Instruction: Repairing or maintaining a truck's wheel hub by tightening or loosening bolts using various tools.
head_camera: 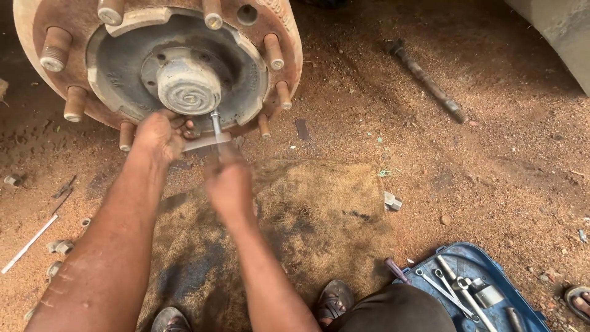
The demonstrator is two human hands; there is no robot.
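A rusty truck wheel hub with several long studs stands at the top left, a grey hub cap at its centre. My left hand reaches to the lower edge of the hub cap, its fingers against the hub by a socket tool. My right hand, blurred, grips the tool's handle just below the hub. The metal shaft of the tool points up at a bolt under the cap.
A burlap sack lies on the dirt under my arms. A blue open toolbox with wrenches sits at the lower right. A long steel rod lies at the upper right. Loose nuts and a thin white rod lie left.
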